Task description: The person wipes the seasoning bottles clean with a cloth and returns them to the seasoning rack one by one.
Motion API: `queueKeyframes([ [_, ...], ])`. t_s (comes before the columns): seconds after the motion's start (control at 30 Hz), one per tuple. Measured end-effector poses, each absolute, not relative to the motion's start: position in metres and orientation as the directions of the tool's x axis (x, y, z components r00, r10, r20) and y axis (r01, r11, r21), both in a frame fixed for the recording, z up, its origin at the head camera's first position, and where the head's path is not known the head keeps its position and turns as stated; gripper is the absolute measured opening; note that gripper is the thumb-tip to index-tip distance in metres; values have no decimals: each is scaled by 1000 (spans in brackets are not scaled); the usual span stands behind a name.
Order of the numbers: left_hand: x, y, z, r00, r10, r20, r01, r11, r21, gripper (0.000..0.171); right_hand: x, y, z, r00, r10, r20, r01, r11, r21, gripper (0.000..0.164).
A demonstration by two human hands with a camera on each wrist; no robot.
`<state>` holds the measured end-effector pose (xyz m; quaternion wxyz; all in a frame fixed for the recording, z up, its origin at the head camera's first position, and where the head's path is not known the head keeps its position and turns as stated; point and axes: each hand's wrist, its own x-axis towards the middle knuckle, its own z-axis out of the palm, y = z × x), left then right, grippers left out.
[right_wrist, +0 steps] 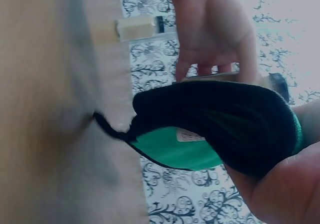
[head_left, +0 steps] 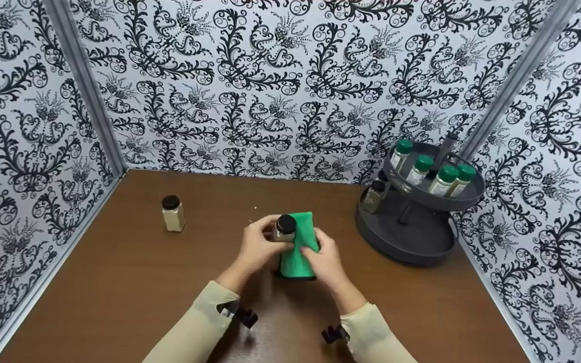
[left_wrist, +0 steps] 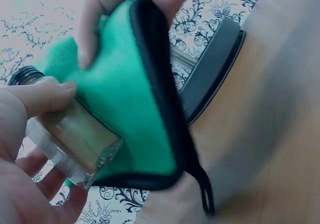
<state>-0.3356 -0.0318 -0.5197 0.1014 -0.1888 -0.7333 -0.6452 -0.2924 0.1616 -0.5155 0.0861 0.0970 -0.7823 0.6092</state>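
From my remote view, I see the left hand (head_left: 260, 247) with its fingers curled round a clear bottle (head_left: 284, 235) with a black cap, which is held above the tabletop (head_left: 119, 282). The thumb is pressed on one side of the bottle, and the other fingers are under it. The right hand (head_left: 327, 259) pinches a green cloth (head_left: 298, 263) between its thumb and fingers, and the cloth is right beside the bottle, at its right side. In the left wrist view I can see the black border of the cloth and a loop (left_wrist: 204, 189) hanging at its corner.

On the left, well apart from the hands, one more black-capped bottle (head_left: 173, 218) stands upright on the tabletop. On the right I see a dark two-tier rack (head_left: 411, 256): four green-capped bottles (head_left: 416, 174) are on its upper tier, and a dark-capped bottle (head_left: 372, 200) is on the lower one.
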Motion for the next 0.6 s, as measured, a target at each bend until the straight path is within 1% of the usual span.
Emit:
queueKeyframes([
  [0.07, -337, -31, -518, -909, 131, 395, 406, 67, 911, 59, -295, 162, -518, -972, -71, 222, -233, 249, -940, 46],
  [0.17, -337, -31, -516, -908, 135, 397, 406, 50, 913, 59, -296, 162, -517, -978, -69, 199, -210, 247, -946, 46],
  [0.3, -336, -30, -519, -906, 166, 391, 405, 61, 912, 58, -293, 164, -506, -965, -1, 262, -254, 251, -934, 39],
  [0.47, -335, -27, -522, -913, 166, 372, 396, 139, 908, 57, -284, 165, -493, -928, 65, 366, -331, 300, -894, 32],
  [0.53, -334, -25, -522, -917, 134, 377, 398, 211, 893, 55, -281, 164, -491, -909, 76, 411, -362, 346, -866, 35],
  [0.6, -332, -22, -521, -917, 94, 388, 398, 286, 871, 52, -278, 163, -490, -885, 72, 461, -397, 401, -825, 42],
])
